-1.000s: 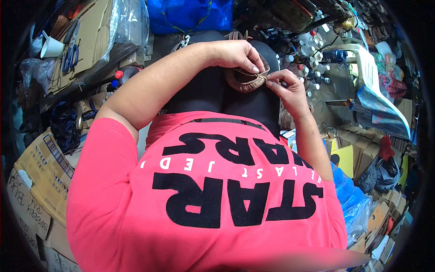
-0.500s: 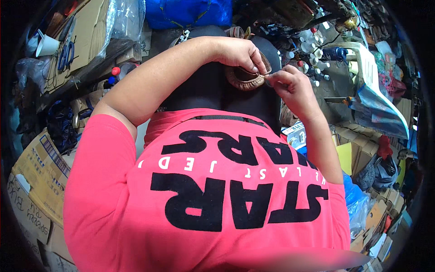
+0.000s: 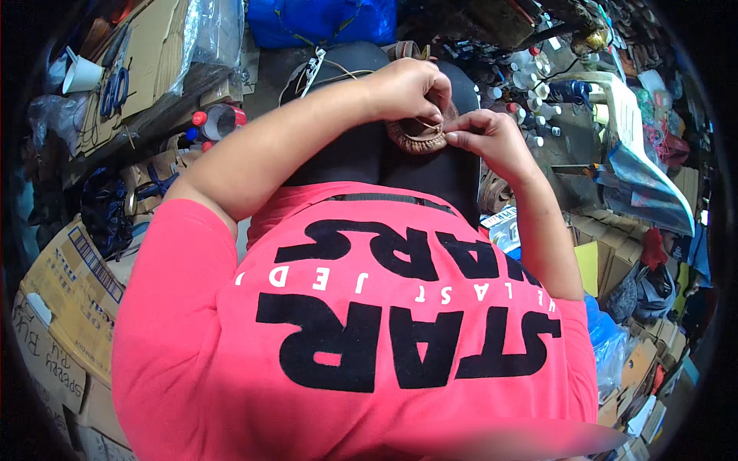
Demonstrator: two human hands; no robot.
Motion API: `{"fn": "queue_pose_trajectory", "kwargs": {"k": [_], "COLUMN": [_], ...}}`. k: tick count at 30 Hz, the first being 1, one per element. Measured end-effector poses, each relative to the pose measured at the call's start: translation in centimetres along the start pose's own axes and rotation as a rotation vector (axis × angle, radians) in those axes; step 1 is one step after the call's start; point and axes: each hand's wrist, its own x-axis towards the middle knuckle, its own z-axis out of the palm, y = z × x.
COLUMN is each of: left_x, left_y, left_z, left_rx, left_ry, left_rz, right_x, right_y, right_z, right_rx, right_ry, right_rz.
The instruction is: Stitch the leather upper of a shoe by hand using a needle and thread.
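A brown leather shoe [image 3: 417, 144] with a gathered, stitched edge rests on my dark-trousered lap, its opening facing me. My left hand [image 3: 415, 88] is closed over the opening, thumb and fingers pinching a thin, light-coloured thread that reaches the stitching. My right hand [image 3: 492, 142] is closed too, with thumb and forefinger pinching the shoe's stitched edge at its right side. The fingers hide part of the far side of the shoe. A pale cord [image 3: 342, 67] loops over my left thigh toward my left wrist.
Blue-handled scissors [image 3: 115, 92] lie on cardboard at the left, near a white cup [image 3: 81, 74]. Several capped bottles [image 3: 530, 92] stand at the right beside a white plastic chair [image 3: 626, 127]. A blue bag [image 3: 323, 21] lies beyond my knees; cardboard boxes [image 3: 69, 300] are at lower left.
My left hand has lifted slightly from the shoe's edge. My right fingers have shifted a little left and down onto the edge. The pale cord now shows over my left thigh.
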Motion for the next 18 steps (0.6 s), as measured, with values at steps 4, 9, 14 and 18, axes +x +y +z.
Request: {"fn": "queue_pose_trajectory", "kwargs": {"k": [4,9,14,18], "left_x": [-3.1,-6.3,-5.8,-3.5], "left_y": [0.6,-0.2,0.4,2.0], "left_z": [1.2,-0.2,-2.3,-1.0], "left_rx": [0.466,0.468,0.126,-0.947], "left_ry": [0.495,0.265,0.807,0.519], "left_rz": [0.194,0.038,0.009,0.298], "right_x": [-1.0,-1.8,1.1,1.4], "right_y": [0.9,3.2,5.6,5.2], "right_z": [-1.8,-0.4,0.6,0.4], "right_rx": [0.593,-0.094,0.104,1.521], "right_ry": [0.119,0.088,0.693,0.492], "right_rz": [0.203,-0.160,-0.127,-0.108]}}
